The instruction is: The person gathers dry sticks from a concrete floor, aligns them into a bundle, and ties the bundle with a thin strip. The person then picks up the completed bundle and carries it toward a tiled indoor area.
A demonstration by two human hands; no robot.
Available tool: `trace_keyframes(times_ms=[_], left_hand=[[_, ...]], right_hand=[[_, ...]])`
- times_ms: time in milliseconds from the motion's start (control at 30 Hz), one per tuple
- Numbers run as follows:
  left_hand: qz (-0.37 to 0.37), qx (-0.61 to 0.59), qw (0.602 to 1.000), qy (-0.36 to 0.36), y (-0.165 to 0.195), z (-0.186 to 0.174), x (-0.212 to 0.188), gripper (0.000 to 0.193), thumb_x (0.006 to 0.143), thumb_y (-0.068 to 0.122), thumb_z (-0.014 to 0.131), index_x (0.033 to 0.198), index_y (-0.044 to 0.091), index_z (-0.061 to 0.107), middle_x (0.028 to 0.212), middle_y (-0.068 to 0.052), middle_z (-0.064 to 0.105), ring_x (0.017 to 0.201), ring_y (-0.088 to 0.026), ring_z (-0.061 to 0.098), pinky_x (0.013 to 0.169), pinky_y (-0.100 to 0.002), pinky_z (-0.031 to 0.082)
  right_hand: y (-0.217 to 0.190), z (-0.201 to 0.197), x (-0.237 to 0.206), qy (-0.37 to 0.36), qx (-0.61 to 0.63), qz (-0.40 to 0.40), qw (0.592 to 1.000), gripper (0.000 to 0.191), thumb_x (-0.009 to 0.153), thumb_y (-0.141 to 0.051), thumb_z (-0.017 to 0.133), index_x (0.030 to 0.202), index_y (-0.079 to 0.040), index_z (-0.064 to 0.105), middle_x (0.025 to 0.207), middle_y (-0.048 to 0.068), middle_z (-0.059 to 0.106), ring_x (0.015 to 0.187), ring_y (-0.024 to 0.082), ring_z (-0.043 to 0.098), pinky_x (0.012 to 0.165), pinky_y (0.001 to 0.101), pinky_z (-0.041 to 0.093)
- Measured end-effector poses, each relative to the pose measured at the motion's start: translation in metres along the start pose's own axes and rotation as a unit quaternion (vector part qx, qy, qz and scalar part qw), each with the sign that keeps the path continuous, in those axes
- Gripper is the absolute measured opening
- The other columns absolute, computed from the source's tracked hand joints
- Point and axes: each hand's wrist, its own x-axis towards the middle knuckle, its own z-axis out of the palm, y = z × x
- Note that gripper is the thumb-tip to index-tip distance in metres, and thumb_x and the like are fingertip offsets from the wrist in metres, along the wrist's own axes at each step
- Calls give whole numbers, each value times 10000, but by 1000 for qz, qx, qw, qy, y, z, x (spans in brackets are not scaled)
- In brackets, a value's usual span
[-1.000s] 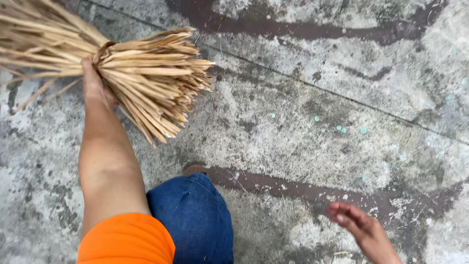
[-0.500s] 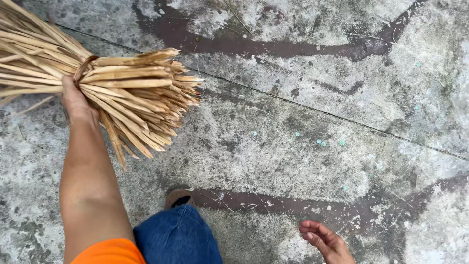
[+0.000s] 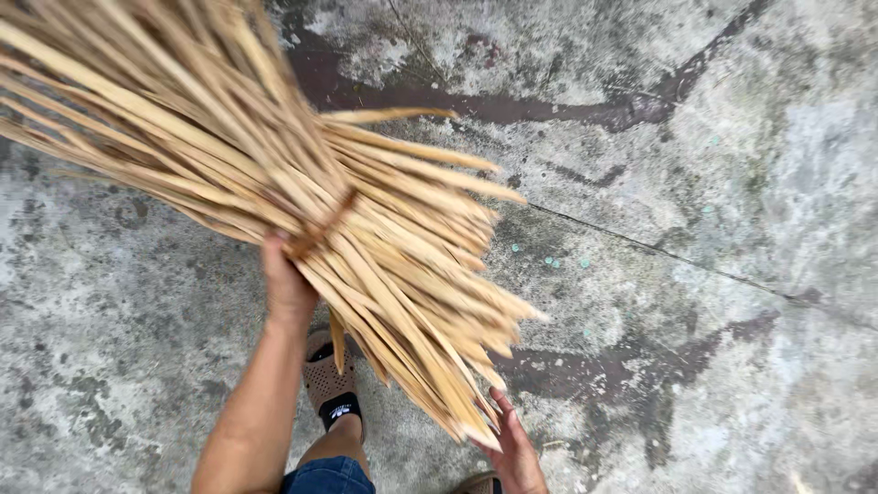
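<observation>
Bundle of long, pale yellow split-bamboo strips point(image 3: 274, 174), flat and thin, fills the upper left of the view and slants down toward the lower middle, held up off the ground. A narrow strip of the same material is wound around it as a tie point(image 3: 322, 224) at about mid-length, and below that tie the cut ends fan out loosely.

Left hand point(image 3: 285, 284) grips the bundle from underneath, right at the tie, fingers closed around the strips and mostly hidden behind them; the bare forearm runs down to the bottom edge. Right hand point(image 3: 514, 448) sits at the bottom of the view with its fingers spread open, fingertips touching the lowest cut ends of the strips, not closed on anything.

Below the bundle, between the two arms, a foot in a brown perforated rubber clog point(image 3: 327, 373) with a dark sock stands on the floor, and a bit of blue denim trouser leg point(image 3: 327, 477) shows at the bottom edge. Everything is over a grey, mottled concrete floor point(image 3: 713, 183) crossed by dark damp streaks and a thin crack.
</observation>
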Motion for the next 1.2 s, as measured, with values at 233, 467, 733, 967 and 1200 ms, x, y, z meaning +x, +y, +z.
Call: trace_keyframes(times_ms=[233,467,733,967,1200], left_hand=[[-96,254,959,-82,46,45,-197,563,765,382,736,1183,54,551,1060,-93,595,1041,-221,555,924,-449,448],[-30,140,986,-89,206,76,-301,609,849,366,722,1277,-55,618,1184,-162,697,1101,-257,633,964,-380,512],[53,-44,998,11,392,51,-342,598,896,318,692,1362,-35,564,1309,-122,630,1182,-220,575,1042,-365,446],[44,-183,977,99,549,10,-330,853,826,465,709,1511,79,378,1429,-45,524,1297,-198,489,1074,-389,394],[164,-123,976,67,674,-18,-338,1019,760,526,853,1517,39,374,1463,-94,518,1362,-227,466,1142,-386,362]], right_hand=[[-40,43,-108,145,35,-32,988,743,938,-574,486,1497,-87,453,1443,149,582,1201,281,654,979,467,527],[-94,169,-216,74,-63,-45,994,707,945,-554,489,1480,-93,466,1418,139,593,1191,281,650,971,468,527],[-143,373,-294,-30,-162,-67,984,666,954,-531,492,1461,-99,481,1389,128,604,1181,281,645,961,470,525],[-146,561,-339,-106,-225,-76,965,630,962,-510,495,1444,-105,494,1364,118,615,1172,280,641,953,471,524],[-133,695,-373,-184,-284,-71,939,594,969,-490,498,1426,-111,507,1339,109,625,1163,280,637,944,472,524]])
